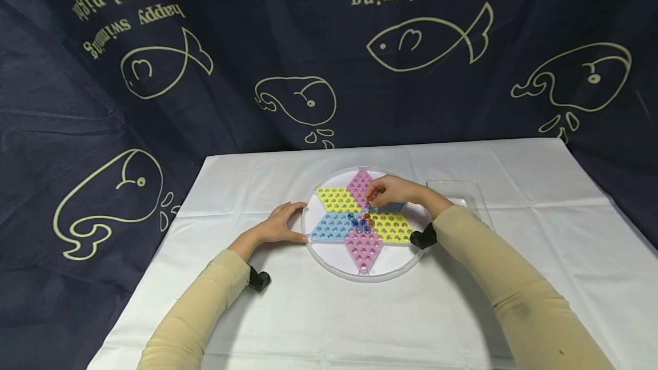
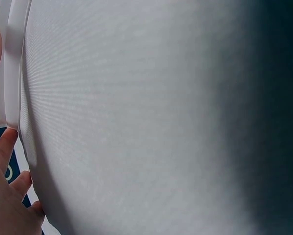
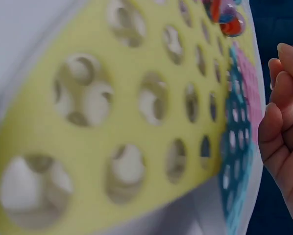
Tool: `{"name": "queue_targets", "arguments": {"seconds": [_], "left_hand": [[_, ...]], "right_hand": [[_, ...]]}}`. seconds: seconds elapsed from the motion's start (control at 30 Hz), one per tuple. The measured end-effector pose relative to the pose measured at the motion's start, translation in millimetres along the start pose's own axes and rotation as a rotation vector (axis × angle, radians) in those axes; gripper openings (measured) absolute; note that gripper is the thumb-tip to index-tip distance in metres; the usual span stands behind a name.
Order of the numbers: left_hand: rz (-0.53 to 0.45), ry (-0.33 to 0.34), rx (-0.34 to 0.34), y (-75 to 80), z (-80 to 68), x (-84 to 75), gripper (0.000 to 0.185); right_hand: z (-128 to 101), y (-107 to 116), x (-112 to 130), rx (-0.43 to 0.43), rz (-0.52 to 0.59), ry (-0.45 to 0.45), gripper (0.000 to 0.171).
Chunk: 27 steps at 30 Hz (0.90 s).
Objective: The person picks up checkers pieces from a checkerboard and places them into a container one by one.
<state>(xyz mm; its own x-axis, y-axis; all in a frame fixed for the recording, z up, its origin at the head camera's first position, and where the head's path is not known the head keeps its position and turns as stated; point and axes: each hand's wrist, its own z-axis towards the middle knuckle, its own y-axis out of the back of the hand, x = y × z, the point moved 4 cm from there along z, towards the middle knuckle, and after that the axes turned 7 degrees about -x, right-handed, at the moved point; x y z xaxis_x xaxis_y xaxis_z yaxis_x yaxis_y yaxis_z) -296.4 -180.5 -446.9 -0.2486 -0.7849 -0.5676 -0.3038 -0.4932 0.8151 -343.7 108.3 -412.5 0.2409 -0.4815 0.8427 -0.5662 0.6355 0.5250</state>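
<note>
A round white game board (image 1: 329,258) lies on the white cloth, with a star of pink, yellow and blue perforated diamonds. A small cluster of red and blue marbles (image 1: 362,222) sits at the star's centre. My left hand (image 1: 281,224) rests against the board's left rim, thumb and fingers spread along it; the left wrist view shows the rim (image 2: 12,63) beside those fingers (image 2: 4,196). My right hand (image 1: 393,190) hovers over the upper right of the star, fingertips bunched and pointing down. In the right wrist view its curled fingers (image 3: 288,122) hang beside the yellow diamond (image 3: 112,122) and marbles (image 3: 227,19); nothing shows between them.
A clear plastic tray (image 1: 462,190) lies on the cloth just right of the board, behind my right forearm. The white cloth (image 1: 360,324) covers the table. A dark blue curtain (image 1: 257,44) with fish drawings hangs behind and to both sides.
</note>
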Motion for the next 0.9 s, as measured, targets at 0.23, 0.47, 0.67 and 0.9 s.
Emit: {"name": "queue_targets", "arguments": {"seconds": [0.23,0.47,0.67,0.9], "left_hand": [[-0.002,0.011,0.005,-0.5,-0.2,0.3,0.087],[-0.006,-0.003,-0.001,0.4,-1.0,-2.7,0.087],[-0.012,-0.02,-0.01,0.2,-1.9,-3.3,0.085],[-0.014,-0.006,-0.006,0.6,-1.7,-2.4,0.086]], "right_hand": [[-5,10,9,0.007,-0.009,0.023,0.027],[-14,27,12,-0.027,-0.049,0.018,0.029],[-24,44,9,-0.051,-0.028,-0.008,0.032],[-37,64,3,-0.106,-0.052,-0.048,0.034]]}}
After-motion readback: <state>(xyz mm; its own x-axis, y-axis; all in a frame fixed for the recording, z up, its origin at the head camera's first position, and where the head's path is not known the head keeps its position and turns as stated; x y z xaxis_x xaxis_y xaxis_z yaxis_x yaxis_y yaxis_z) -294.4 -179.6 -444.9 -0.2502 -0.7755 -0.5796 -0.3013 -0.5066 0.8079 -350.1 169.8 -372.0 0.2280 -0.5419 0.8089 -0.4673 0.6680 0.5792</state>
